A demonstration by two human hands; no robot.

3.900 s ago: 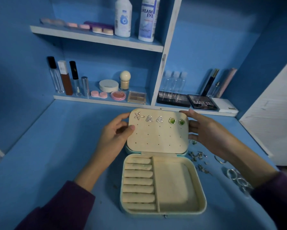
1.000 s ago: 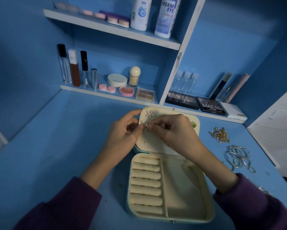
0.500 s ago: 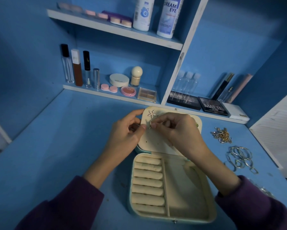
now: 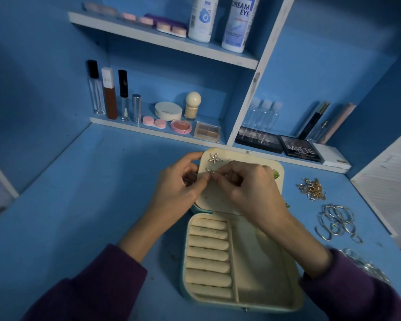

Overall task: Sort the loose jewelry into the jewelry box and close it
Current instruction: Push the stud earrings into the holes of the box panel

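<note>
Since the jewelry box [image 4: 264, 262] lid [image 4: 220, 196] stands open, left hand [image 4: 178, 188] grips its edge, likely as brace, while right hand [image 4: 248, 188] pinches a starfish earring [image 4: 210, 170] onto it.

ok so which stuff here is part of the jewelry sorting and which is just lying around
Job: jewelry box; starfish earring pinched by left hand and right hand; tangled chains; silver hoops.
Lying about: solution bottles, eyeshadow palettes, lip tubes, round compact.
</note>
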